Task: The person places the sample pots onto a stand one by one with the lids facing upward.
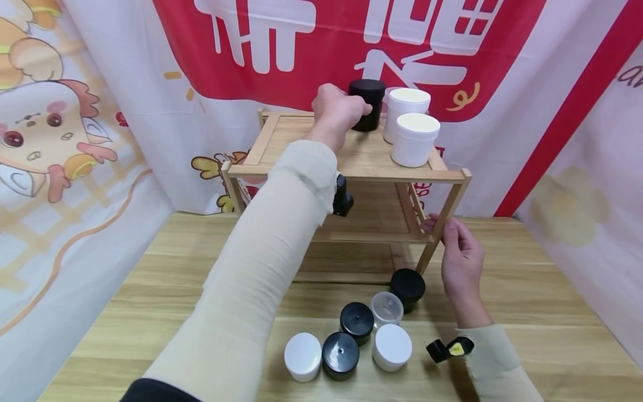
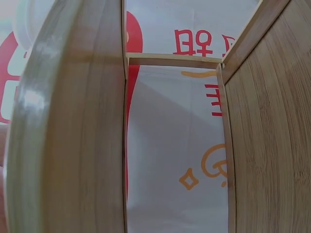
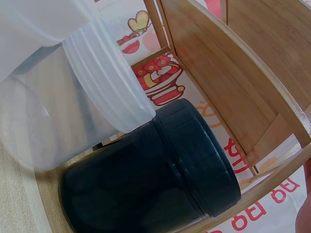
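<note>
Reaching over the top shelf, my left hand (image 1: 340, 111) grips a black lidded jar (image 1: 367, 106) toward the back of the wooden rack (image 1: 346, 173). Just right of that jar are two white jars (image 1: 415, 139), with part of a clear container showing behind them. Lower down, my right hand (image 1: 461, 259) holds the rack's right front post, thumb in front and some fingertips behind it. In the left wrist view only the rack's shelf boards (image 2: 269, 111) show plainly, and the held jar is out of sight.
Several jars stand on the table before the rack: white jars (image 1: 303, 357), black jars (image 1: 341, 356) and a clear container (image 1: 387, 308). One black jar (image 3: 141, 179) fills much of the right wrist view, beside the rack's base. A printed curtain (image 1: 125, 184) hangs close behind.
</note>
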Demonstrator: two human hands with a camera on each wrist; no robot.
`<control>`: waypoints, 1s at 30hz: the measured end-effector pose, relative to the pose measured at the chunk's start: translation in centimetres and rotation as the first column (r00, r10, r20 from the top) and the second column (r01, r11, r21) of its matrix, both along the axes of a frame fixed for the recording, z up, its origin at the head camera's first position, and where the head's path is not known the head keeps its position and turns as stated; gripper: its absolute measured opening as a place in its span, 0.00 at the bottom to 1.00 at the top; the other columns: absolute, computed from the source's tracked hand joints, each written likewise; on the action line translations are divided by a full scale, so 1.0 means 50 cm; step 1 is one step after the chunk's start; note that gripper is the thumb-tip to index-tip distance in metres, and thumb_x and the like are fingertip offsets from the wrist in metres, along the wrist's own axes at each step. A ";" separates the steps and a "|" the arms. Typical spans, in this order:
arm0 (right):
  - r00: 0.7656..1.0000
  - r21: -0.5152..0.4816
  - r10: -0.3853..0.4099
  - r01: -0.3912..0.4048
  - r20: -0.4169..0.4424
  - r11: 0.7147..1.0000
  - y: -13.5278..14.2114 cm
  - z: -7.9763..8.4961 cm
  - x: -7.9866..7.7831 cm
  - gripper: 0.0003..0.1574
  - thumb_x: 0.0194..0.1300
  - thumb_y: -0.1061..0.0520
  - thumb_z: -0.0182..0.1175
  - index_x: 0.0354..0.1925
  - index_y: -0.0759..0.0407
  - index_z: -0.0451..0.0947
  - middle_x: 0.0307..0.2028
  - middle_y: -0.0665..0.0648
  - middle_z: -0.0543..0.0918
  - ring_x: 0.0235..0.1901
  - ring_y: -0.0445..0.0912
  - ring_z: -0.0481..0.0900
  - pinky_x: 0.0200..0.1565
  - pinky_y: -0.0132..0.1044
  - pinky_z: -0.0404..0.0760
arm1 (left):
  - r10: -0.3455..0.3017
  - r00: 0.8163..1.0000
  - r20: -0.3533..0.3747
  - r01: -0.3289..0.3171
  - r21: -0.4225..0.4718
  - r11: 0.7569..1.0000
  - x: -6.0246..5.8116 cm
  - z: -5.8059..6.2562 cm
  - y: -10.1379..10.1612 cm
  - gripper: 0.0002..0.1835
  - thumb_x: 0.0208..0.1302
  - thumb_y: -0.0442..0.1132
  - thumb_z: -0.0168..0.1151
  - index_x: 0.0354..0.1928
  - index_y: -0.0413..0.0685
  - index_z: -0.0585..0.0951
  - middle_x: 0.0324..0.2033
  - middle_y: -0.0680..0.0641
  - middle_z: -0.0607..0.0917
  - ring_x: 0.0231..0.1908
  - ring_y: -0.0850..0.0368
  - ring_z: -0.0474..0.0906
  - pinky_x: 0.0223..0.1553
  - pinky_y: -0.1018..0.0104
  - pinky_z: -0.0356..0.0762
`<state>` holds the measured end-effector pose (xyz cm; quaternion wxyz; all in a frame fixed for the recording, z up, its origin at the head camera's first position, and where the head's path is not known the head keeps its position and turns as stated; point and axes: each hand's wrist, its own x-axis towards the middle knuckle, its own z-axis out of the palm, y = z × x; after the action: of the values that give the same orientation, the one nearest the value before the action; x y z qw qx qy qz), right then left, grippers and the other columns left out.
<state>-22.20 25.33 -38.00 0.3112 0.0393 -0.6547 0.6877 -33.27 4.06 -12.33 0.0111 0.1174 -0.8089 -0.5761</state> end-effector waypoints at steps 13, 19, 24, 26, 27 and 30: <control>1.000 0.013 0.005 -0.004 -0.003 1.000 0.002 -0.001 -0.001 0.30 0.86 0.46 0.51 0.59 0.72 0.83 0.45 0.47 0.93 0.48 0.40 0.92 0.62 0.27 0.83 | 0.006 1.000 0.007 -0.006 0.026 1.000 -0.010 -0.006 0.013 0.33 0.72 0.45 0.72 0.76 0.58 0.73 0.72 0.54 0.76 0.70 0.58 0.71 0.66 0.66 0.82; 1.000 0.013 0.019 -0.019 -0.019 1.000 0.001 -0.001 -0.001 0.29 0.87 0.48 0.50 0.59 0.73 0.83 0.45 0.48 0.93 0.47 0.40 0.92 0.62 0.28 0.83 | -0.004 1.000 0.008 0.004 0.034 0.999 -0.014 -0.008 0.015 0.34 0.72 0.46 0.72 0.78 0.60 0.72 0.73 0.55 0.76 0.71 0.58 0.70 0.67 0.65 0.81; 1.000 0.028 0.003 -0.003 0.002 1.000 0.002 0.000 0.001 0.30 0.86 0.46 0.50 0.59 0.70 0.84 0.46 0.47 0.93 0.48 0.40 0.92 0.63 0.27 0.82 | -0.007 1.000 0.010 0.007 0.031 1.000 -0.015 -0.009 0.016 0.34 0.72 0.46 0.72 0.77 0.60 0.73 0.73 0.55 0.76 0.70 0.58 0.71 0.67 0.65 0.82; 1.000 0.032 0.000 0.000 0.007 0.999 0.001 0.000 0.001 0.30 0.86 0.46 0.50 0.59 0.70 0.84 0.46 0.47 0.93 0.48 0.40 0.92 0.63 0.27 0.82 | -0.009 1.000 0.012 0.009 0.031 0.999 -0.015 -0.010 0.016 0.33 0.72 0.46 0.72 0.76 0.60 0.74 0.73 0.54 0.76 0.70 0.58 0.71 0.67 0.65 0.82; 1.000 0.030 0.001 -0.001 0.007 1.000 0.001 0.000 0.001 0.30 0.86 0.46 0.50 0.59 0.70 0.84 0.46 0.48 0.93 0.48 0.40 0.92 0.63 0.27 0.82 | -0.010 1.000 0.012 0.009 0.032 0.999 -0.015 -0.010 0.015 0.33 0.71 0.46 0.72 0.76 0.60 0.74 0.72 0.54 0.76 0.70 0.58 0.71 0.66 0.64 0.82; 1.000 0.026 0.004 -0.004 0.007 1.000 0.001 0.001 0.001 0.30 0.86 0.46 0.50 0.60 0.70 0.84 0.47 0.49 0.92 0.48 0.40 0.92 0.63 0.27 0.82 | -0.008 1.000 0.014 0.008 0.039 0.999 -0.017 -0.011 0.014 0.34 0.71 0.46 0.72 0.76 0.61 0.74 0.72 0.55 0.77 0.70 0.58 0.72 0.66 0.64 0.82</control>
<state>-22.15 25.36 -37.95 0.3071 0.0423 -0.6645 0.6800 -34.10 4.74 -12.88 0.0008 0.1185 -0.7981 -0.5907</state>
